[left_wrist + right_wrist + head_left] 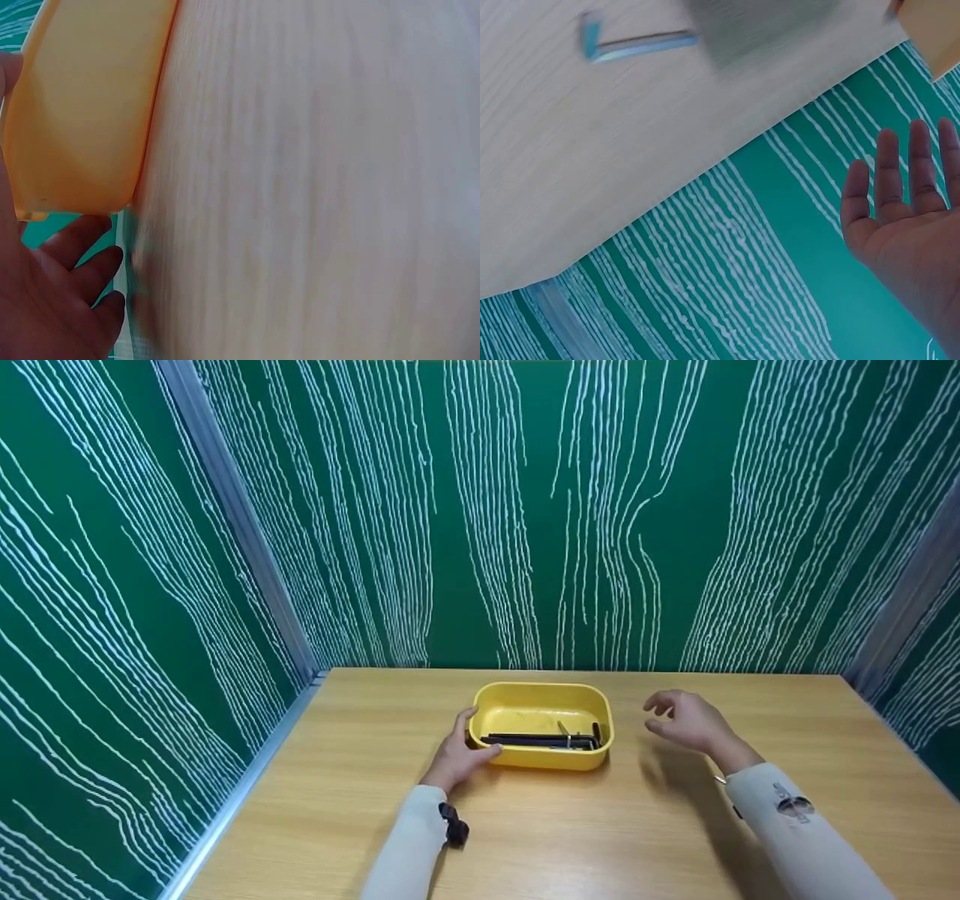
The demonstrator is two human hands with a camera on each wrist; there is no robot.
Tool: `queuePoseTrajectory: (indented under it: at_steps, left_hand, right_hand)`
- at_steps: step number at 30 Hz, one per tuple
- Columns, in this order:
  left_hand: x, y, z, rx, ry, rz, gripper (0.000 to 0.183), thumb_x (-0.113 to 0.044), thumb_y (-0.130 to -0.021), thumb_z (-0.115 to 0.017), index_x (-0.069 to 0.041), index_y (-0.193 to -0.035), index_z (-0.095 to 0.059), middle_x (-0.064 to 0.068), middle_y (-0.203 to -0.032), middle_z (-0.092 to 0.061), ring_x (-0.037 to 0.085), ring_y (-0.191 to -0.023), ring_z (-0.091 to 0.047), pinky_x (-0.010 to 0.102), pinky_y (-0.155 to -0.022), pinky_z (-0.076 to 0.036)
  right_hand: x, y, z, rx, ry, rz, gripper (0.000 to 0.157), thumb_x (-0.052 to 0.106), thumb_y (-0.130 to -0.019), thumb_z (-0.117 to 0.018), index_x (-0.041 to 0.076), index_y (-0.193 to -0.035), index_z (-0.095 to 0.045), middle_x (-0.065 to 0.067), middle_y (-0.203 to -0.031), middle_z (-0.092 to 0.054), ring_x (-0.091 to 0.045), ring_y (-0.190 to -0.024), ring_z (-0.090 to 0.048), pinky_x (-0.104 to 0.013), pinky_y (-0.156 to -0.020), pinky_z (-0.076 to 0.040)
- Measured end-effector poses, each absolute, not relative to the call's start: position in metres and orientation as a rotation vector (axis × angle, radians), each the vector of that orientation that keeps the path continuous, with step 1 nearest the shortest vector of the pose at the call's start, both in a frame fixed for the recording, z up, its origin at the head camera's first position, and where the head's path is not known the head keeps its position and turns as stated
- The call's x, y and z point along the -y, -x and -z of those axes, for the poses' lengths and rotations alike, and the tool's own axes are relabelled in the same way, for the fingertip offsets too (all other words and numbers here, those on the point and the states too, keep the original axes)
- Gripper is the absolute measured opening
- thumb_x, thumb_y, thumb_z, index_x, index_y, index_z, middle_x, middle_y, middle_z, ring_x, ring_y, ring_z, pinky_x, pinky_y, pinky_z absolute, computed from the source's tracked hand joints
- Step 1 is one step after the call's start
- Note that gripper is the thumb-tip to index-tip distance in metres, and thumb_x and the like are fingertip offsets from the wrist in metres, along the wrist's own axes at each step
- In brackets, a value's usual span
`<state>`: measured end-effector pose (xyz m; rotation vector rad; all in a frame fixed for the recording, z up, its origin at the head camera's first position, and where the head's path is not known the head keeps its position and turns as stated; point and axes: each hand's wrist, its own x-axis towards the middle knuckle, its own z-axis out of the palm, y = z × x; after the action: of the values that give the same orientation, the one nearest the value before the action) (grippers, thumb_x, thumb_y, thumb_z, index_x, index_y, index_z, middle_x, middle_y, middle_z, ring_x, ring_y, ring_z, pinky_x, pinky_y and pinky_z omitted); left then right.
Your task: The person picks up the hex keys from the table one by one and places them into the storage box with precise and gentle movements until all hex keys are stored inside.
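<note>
A yellow plastic bin (544,759) stands on the table, with several dark, L-bent hex keys (525,740) lying along its front side. My left hand (452,759) grips the bin's left end, thumb over the front rim and fingers round the end wall. In the left wrist view, the fingertips (105,266) curve beside the bin's end. To the bin's right, my right hand (691,721) hovers above the table, fingers loosely bent and holding nothing. A single L-shaped hex key (641,46) lies on the table in the right wrist view; the head view shows only a glint beside the right sleeve.
The wooden table (360,810) runs back to a green wall (487,547) with white wavy lines. More patterned panels stand at the left and right, joined by grey posts (240,510).
</note>
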<state>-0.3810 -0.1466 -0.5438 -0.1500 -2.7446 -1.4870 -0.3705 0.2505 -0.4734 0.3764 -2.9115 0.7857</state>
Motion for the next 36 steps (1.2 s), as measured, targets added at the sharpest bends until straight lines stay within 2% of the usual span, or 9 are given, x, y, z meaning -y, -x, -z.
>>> queuePoseTrajectory:
  at_steps: [10,26,31,36]
  left_hand:
    - [0.147,0.381,0.546,2.722,0.188,1.486,0.092,-0.062,-0.055,-0.069,-0.042,-0.132,-0.022,0.003,-0.135,-0.039,0.019,-0.121,-0.038,0.043,-0.101,-0.028]
    - [0.146,0.381,0.546,2.742,0.160,1.477,0.095,-0.067,-0.052,-0.067,-0.044,-0.132,-0.021,0.003,-0.136,-0.038,0.018,-0.120,-0.038,0.043,-0.101,-0.027]
    - [0.146,0.381,0.544,2.756,0.133,1.485,0.094,-0.068,-0.051,-0.067,-0.047,-0.130,-0.020,0.000,-0.137,-0.036,0.018,-0.122,-0.036,0.045,-0.102,-0.026]
    - [0.146,0.379,0.542,2.759,0.150,1.463,0.094,-0.066,-0.054,-0.067,-0.044,-0.132,-0.020,-0.001,-0.136,-0.037,0.017,-0.122,-0.036,0.042,-0.102,-0.027]
  right_hand:
    - [-0.273,0.359,0.476,2.894,-0.387,-0.716,0.023,0.031,-0.077,-0.061,0.016,-0.095,-0.062,-0.007,-0.089,-0.061,-0.022,-0.081,-0.053,-0.038,-0.065,-0.045]
    - [-0.305,0.341,0.489,3.097,-0.307,-0.666,0.035,0.038,-0.075,-0.063,0.014,-0.101,-0.060,-0.007,-0.089,-0.057,-0.019,-0.075,-0.050,-0.034,-0.063,-0.043]
    - [-0.317,0.338,0.497,3.123,-0.293,-0.603,0.029,0.036,-0.075,-0.063,0.015,-0.096,-0.061,-0.003,-0.082,-0.056,-0.016,-0.069,-0.049,-0.029,-0.057,-0.039]
    - [-0.321,0.330,0.504,3.152,-0.212,-0.608,0.021,0.036,-0.075,-0.064,0.019,-0.085,-0.060,-0.001,-0.072,-0.053,-0.015,-0.059,-0.047,-0.028,-0.048,-0.034]
